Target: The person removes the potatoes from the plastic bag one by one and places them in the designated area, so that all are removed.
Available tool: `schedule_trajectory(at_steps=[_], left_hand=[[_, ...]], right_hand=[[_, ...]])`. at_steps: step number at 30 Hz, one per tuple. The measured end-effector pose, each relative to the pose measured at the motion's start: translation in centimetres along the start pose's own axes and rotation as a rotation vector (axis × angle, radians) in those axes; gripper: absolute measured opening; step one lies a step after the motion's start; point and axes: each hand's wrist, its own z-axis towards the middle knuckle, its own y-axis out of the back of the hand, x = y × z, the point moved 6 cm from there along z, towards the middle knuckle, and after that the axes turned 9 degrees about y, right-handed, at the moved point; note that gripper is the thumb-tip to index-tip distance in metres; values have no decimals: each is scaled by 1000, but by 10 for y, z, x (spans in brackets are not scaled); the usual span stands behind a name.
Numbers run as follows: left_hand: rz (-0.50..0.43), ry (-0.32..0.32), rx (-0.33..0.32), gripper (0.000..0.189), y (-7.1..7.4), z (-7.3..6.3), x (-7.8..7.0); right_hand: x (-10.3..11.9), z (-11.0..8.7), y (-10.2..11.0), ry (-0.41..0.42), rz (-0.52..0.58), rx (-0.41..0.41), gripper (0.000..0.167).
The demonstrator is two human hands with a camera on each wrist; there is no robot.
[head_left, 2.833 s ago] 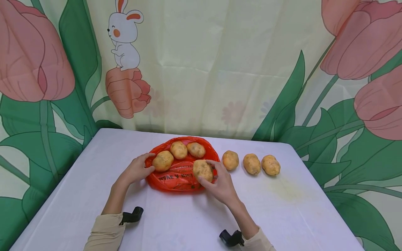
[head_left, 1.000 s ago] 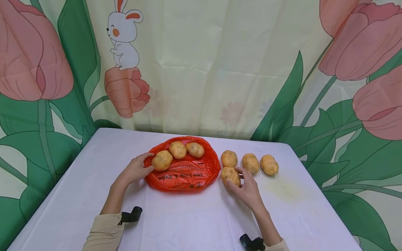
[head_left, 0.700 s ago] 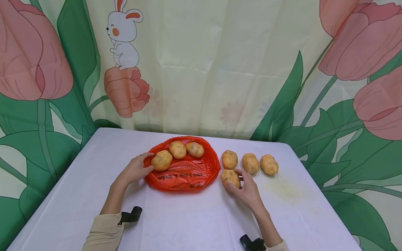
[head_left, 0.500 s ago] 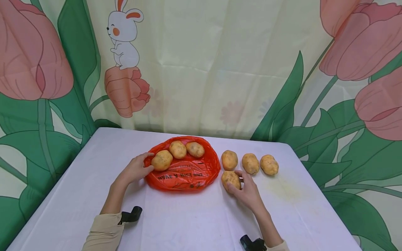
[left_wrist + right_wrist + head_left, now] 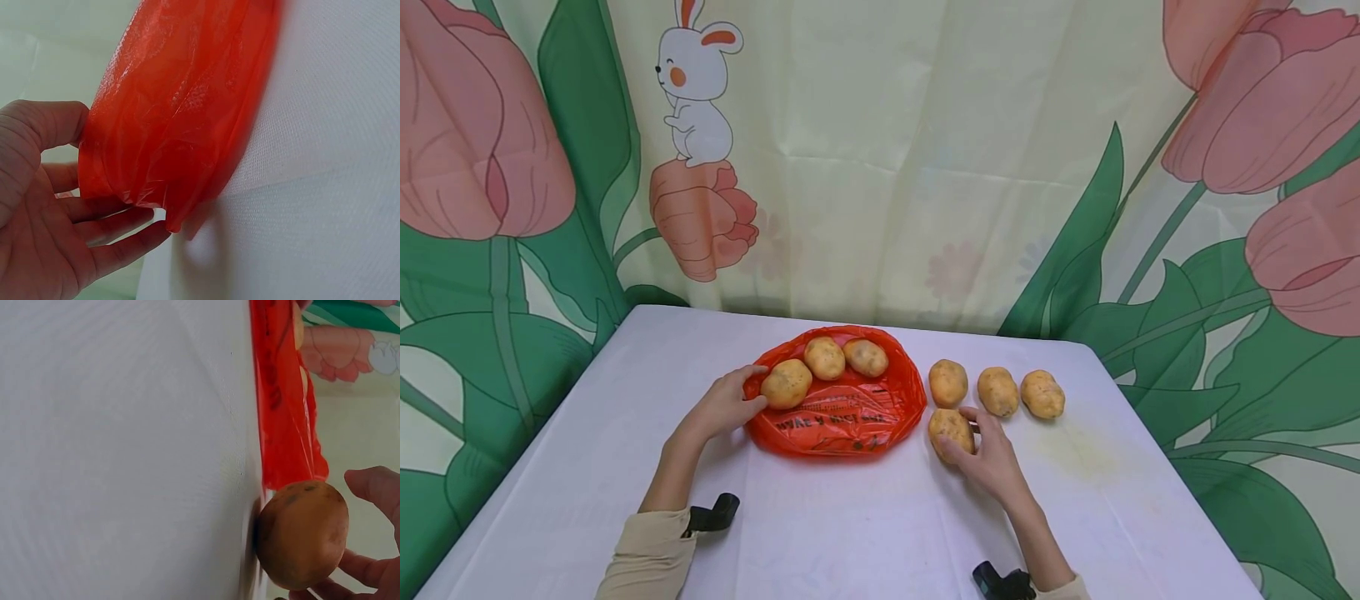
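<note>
A red plastic bag (image 5: 835, 437) with dark lettering lies with its mouth spread wide, holding three potatoes: one near the left rim (image 5: 787, 383), two toward the back. My left hand (image 5: 726, 404) holds its left edge; the left wrist view shows thumb and fingers around the thin red film (image 5: 169, 119). Right of the bag, another potato (image 5: 950, 430) sits on the table. My right hand (image 5: 992, 458) is loosely around it. In the right wrist view, the thumb stands apart from that potato (image 5: 303, 534), with fingers beside and behind it.
Three potatoes line up at the back right, the nearest one (image 5: 948, 383) just behind the potato at my right hand. White cloth (image 5: 850, 533) covers the table. A curtain (image 5: 887, 167) printed with tulips and a rabbit hangs behind it.
My right hand has carried a potato out of the bag to the right, and it has come down in front of the row. The left hand has stayed at the bag's edge.
</note>
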Motion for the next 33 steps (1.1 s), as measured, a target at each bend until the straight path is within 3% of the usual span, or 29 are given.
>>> schedule_trajectory(at_steps=[11,18,33], left_hand=[[-5,15,3,59,0,3,3],[-5,8,2,58,0,3,3],[-14,13,8,59,-2,4,3]], right_hand=[[16,6,6,59,-1,-103,65],[32,10,0,119,54,-140,60],[65,19,-35,213,98,-91,55]])
